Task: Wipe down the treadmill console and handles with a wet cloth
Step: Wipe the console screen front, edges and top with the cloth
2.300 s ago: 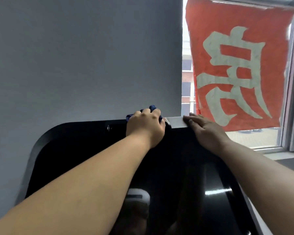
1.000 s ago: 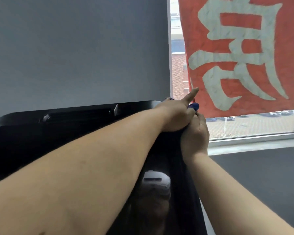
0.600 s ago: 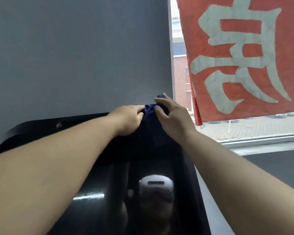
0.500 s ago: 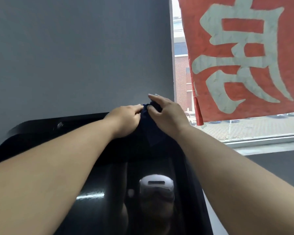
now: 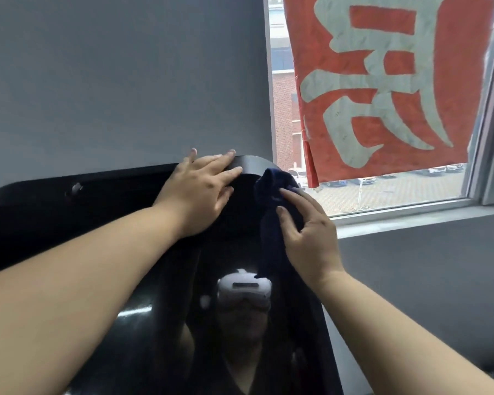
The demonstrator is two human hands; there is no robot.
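The dark blue cloth (image 5: 271, 195) hangs bunched at the upper right corner of the glossy black treadmill console (image 5: 97, 218) - long axis roughly upright, top end at the rounded rim. The right hand (image 5: 308, 238) pinches it between thumb and curled fingers. The left hand (image 5: 200, 192) lies flat, fingers straight, on the top edge just beside a grey wall (image 5: 126, 81). Right of the console is open room below the window, where a red banner (image 5: 454, 81) bears one large pale character.

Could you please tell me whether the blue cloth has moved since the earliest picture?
Yes. The blue cloth has shifted right along the top edge of the console to its rounded right corner, where the right hand now grips it.
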